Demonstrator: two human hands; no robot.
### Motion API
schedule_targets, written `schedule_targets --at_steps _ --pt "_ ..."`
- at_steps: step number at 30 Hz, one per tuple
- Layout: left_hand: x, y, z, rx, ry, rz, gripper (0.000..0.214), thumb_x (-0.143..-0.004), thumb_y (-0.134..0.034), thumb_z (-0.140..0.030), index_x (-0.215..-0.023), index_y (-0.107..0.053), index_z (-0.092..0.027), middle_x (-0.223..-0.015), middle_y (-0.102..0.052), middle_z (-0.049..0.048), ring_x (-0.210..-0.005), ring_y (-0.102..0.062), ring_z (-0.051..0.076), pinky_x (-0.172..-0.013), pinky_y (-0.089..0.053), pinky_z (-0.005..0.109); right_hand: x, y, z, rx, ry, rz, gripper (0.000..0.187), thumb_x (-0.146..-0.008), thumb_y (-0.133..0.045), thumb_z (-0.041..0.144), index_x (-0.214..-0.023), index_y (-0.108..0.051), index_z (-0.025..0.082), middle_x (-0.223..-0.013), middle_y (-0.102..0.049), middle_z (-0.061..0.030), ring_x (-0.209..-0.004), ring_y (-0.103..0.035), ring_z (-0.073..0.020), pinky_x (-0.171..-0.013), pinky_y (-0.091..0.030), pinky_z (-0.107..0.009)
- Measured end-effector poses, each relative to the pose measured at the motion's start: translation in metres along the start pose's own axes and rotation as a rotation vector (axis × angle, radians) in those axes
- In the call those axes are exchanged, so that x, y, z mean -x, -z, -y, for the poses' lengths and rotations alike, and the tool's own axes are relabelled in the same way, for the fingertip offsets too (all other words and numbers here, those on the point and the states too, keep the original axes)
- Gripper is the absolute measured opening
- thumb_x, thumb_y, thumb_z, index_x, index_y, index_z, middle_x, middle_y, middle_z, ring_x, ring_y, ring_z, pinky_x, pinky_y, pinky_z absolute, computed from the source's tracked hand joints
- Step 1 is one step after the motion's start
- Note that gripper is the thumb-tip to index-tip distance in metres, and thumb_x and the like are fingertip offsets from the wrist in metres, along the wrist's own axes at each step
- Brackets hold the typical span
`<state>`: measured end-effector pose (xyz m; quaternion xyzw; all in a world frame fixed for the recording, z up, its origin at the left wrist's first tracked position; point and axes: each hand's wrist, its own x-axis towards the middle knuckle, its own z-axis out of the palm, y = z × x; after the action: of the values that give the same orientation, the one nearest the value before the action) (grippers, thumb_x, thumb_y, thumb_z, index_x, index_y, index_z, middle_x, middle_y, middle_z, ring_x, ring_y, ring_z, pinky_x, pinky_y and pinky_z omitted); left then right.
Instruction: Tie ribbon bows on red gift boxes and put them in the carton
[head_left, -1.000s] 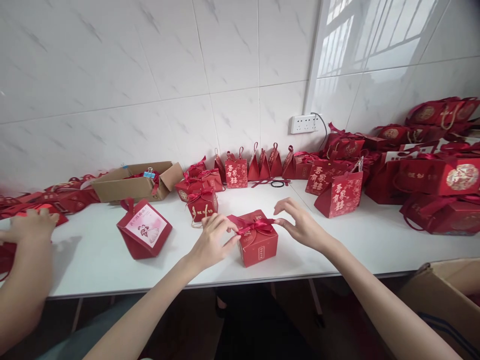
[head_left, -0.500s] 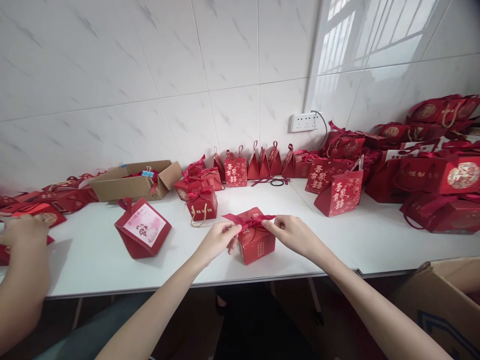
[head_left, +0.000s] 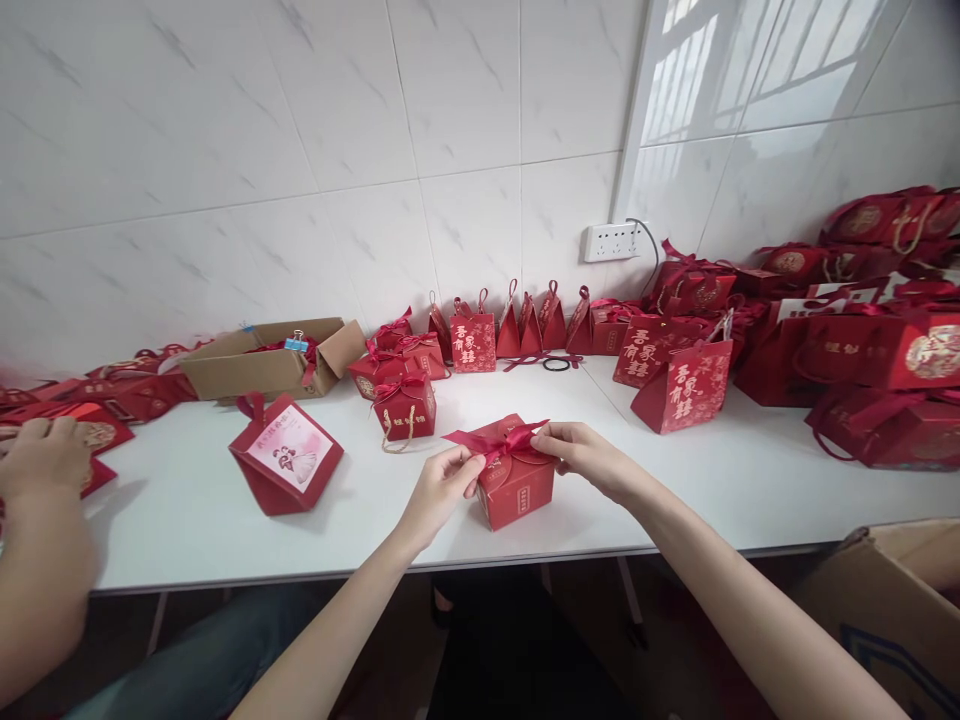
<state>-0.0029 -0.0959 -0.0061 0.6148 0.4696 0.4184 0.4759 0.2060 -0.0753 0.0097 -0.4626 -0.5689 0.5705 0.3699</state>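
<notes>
Two hands: our left hand and our right hand meet the ribbon bow from opposite sides; we find neither clearly nearer.
Box: the red box stands upright on the white table, near its front edge, between our hands.
Bow axis: the bow lies across the box top, long axis running left to right, its right side slightly higher in our view.
Left fingers: thumb and forefinger pinch the bow's near left side; we cannot tell exactly which fold.
Right fingers: thumb and forefinger pinch its right side.
Bow centre: it sits in the gap between our two pinches.
Loose end: one ribbon end points left, just above our left fingertips, unheld.
Rope-handled box: this smaller box stands behind and left, apart from our fingers.
</notes>
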Motion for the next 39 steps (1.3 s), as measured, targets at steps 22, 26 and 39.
schedule_targets --at_steps 22,26,39 --pt "-0.01 0.017 0.025 0.08 -0.05 0.189 0.038 -0.081 -0.055 -0.043 -0.058 -0.037 -0.019 -0.049 -0.038 -0.0057 -0.052 -0.033 0.009 -0.057 -0.028 0.025 -0.017 0.011 -0.03 -0.534 -0.132 0.199 0.038 -0.062 -0.074 0.038 -0.059 -0.041 0.019 -0.057 -0.029 0.0072 -0.053 -0.026 -0.0081 -0.054 -0.027 -0.025" --pt "-0.01 0.019 0.024 0.016 -0.083 0.165 0.038 -0.079 -0.055 -0.042 -0.056 -0.036 -0.019 -0.048 -0.036 -0.0051 -0.052 -0.033 0.01 -0.055 -0.027 0.025 -0.017 0.011 -0.033 -0.524 -0.113 0.154 0.035 -0.063 -0.076 0.041 -0.062 -0.049 0.018 -0.058 -0.041 0.005 -0.055 -0.036 -0.0092 -0.055 -0.032 -0.025" --pt "-0.036 0.011 -0.038 -0.712 -0.516 0.071 0.01 -0.085 -0.056 -0.027 -0.084 -0.065 -0.023 -0.096 -0.059 0.0033 -0.1 -0.05 0.021 -0.097 -0.034 0.039 -0.041 0.019 -0.002 -0.196 0.051 0.034 0.045 -0.047 -0.084 0.049 -0.067 -0.059 0.017 -0.062 -0.057 0.0023 -0.056 -0.048 -0.0097 -0.059 -0.04 -0.027"
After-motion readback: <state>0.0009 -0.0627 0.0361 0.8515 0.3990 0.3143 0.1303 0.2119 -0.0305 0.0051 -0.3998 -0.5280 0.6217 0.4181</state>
